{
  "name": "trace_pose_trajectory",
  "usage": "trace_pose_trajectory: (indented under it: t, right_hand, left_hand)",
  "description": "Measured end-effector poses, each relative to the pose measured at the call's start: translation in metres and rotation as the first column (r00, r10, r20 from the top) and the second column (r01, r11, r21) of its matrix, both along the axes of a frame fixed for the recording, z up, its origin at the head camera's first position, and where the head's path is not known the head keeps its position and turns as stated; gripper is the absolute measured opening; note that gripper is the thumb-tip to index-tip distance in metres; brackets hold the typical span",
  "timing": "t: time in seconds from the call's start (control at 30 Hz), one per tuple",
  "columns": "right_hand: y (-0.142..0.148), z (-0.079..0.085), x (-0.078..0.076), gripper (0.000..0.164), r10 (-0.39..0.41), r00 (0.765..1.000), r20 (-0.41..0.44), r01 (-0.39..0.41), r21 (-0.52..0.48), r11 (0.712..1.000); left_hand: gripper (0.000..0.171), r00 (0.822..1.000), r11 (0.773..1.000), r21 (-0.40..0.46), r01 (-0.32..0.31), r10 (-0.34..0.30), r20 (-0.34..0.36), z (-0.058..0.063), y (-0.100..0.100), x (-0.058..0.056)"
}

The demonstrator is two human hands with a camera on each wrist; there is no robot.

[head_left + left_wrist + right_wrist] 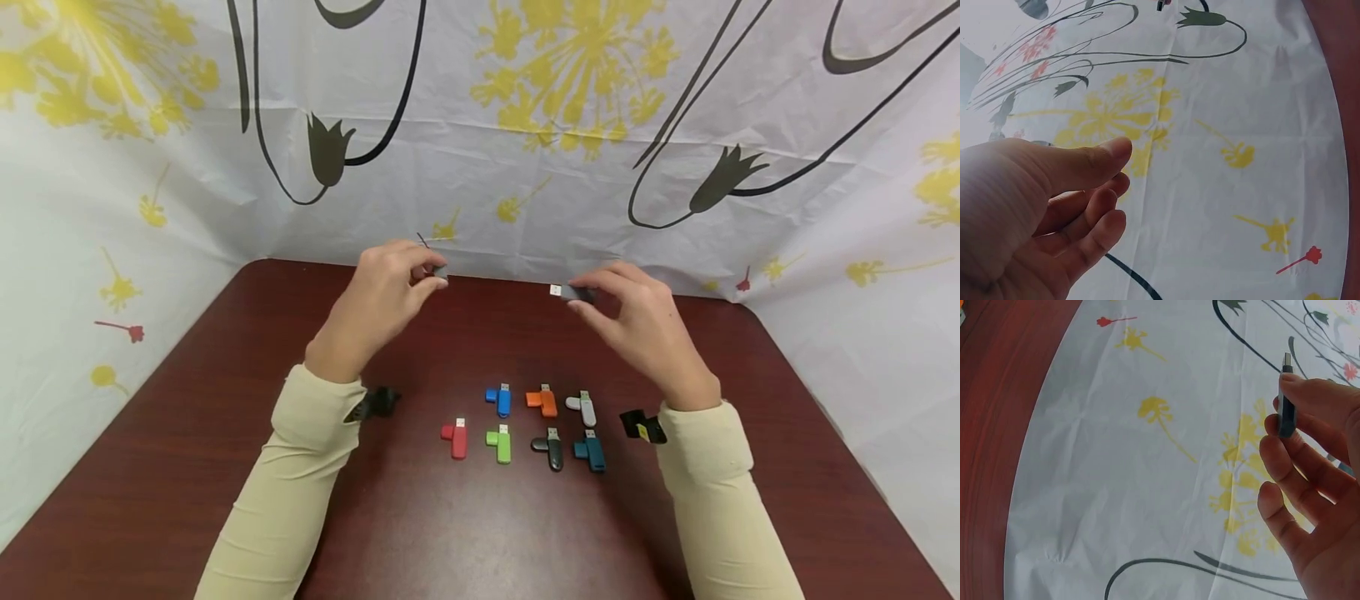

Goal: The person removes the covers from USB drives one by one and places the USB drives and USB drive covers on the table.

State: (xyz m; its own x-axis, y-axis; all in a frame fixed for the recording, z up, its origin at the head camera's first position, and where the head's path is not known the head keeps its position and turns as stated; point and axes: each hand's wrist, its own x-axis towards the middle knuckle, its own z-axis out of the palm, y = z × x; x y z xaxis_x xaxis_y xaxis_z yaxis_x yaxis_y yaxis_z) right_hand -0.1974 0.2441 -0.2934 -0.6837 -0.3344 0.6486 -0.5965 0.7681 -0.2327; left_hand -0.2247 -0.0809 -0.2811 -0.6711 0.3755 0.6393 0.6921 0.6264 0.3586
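Note:
Above the far part of the table, my right hand (641, 325) pinches a grey USB flash drive (574, 293) between thumb and fingers. Its bare metal plug points left, toward the other hand. In the right wrist view the drive (1287, 403) stands nearly upright, plug at the top. My left hand (378, 296), a short way to the left at about the same height, pinches a small grey cap (441, 272). The left wrist view shows the thumb and curled fingers, but the cap is hidden there. Drive and cap are apart.
On the dark red table (187, 400), uncapped flash drives lie in two rows, each with its cap beside it: blue (504, 402), orange (549, 403), white (587, 410), red (458, 440), green (503, 446), black (555, 452) and teal (595, 454). A flowered white cloth (465, 167) hangs behind.

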Motion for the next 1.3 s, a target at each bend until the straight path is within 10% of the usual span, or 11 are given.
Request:
trace_pose_trajectory:
  t: [0.8, 1.3]
  right_hand:
    - [-0.099, -0.006, 0.010, 0.018, -0.098, 0.925, 0.367, 0.036, 0.171, 0.985]
    - [-0.151, -0.050, 0.004, 0.015, -0.281, 0.706, 0.650, -0.032, 0.427, 0.904]
  left_hand:
    - [0.019, 0.999, 1.000, -0.023, -0.021, 0.022, 0.038, 0.002, -0.003, 0.000]
    - [0.018, 0.999, 1.000, -0.024, 0.009, -0.008, 0.047, -0.002, 0.000, -0.001]
